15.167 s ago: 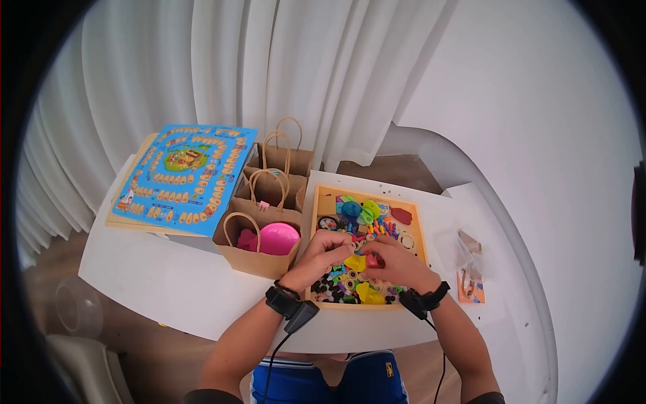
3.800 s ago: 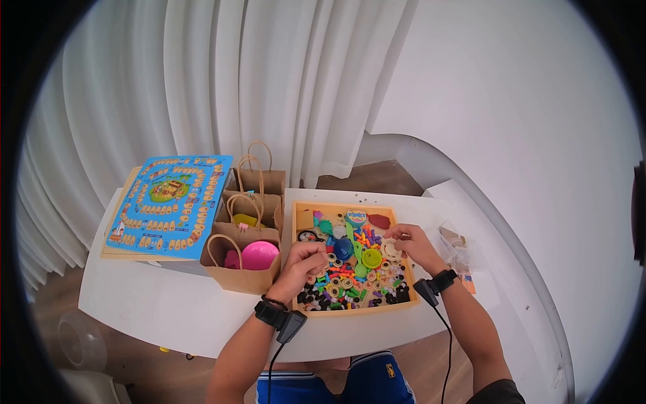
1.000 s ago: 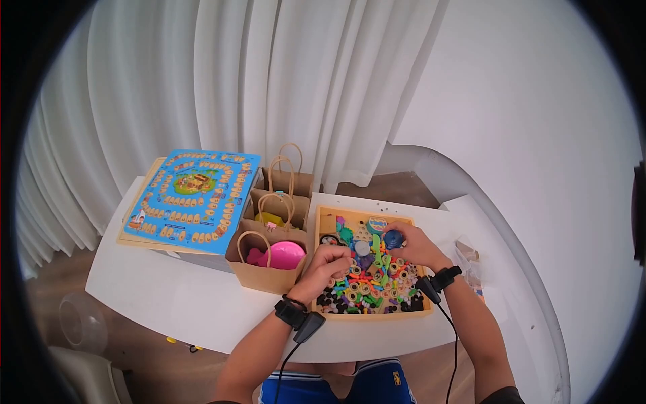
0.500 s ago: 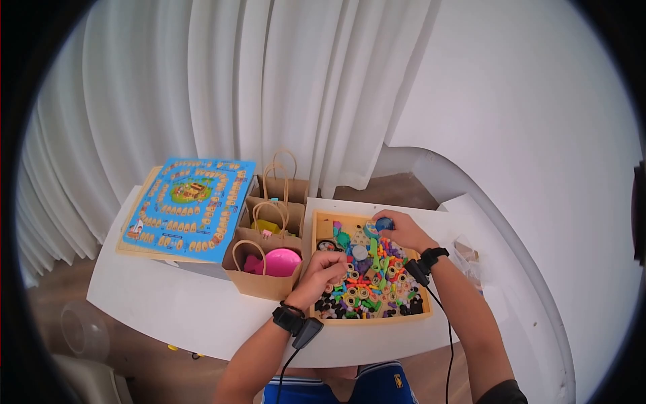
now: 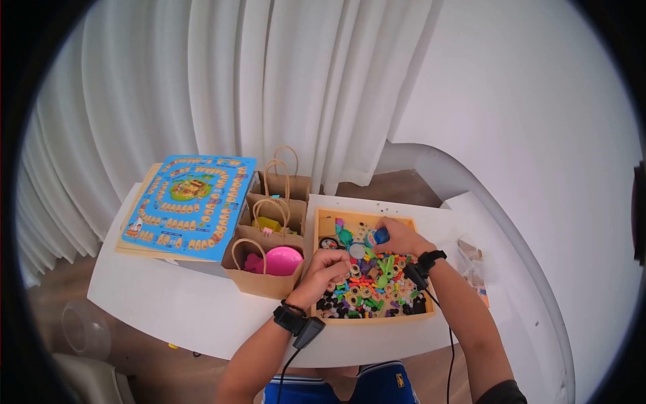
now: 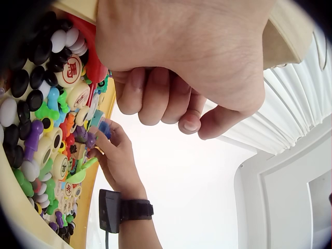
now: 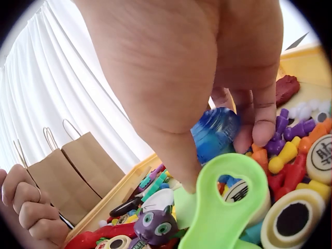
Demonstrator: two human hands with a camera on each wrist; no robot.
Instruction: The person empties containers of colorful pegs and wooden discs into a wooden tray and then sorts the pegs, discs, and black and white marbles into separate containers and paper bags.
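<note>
My right hand (image 5: pixel 402 238) pinches a translucent blue round cup (image 7: pixel 217 134) over the back of a shallow wooden tray (image 5: pixel 431 296). Close by it lies a round, teal-labelled container (image 5: pixel 370 237). In the right wrist view, a light green plastic piece with an oval hole (image 7: pixel 257 179) stands right before the hand, beside a purple toy head (image 7: pixel 155 227). My left hand (image 5: pixel 328 266) hovers at the tray's left side, fingers folded toward the palm, with nothing showing in them. Under it lie black and white game stones (image 6: pixel 35 78) and wooden xiangqi pieces (image 6: pixel 71 70).
Brown paper bags (image 5: pixel 259 285) stand left of the tray, the nearest holding a pink round thing (image 5: pixel 284 260). A blue board game (image 5: pixel 232 215) lies further left. A clear plastic bag (image 5: pixel 471 259) sits right of the tray on the white table (image 5: pixel 161 296).
My right hand, near the tray's right side several seconds ago, has taken up the blue cup, moved it to the back, then drawn slightly nearer. My left hand has stayed nearly still.
</note>
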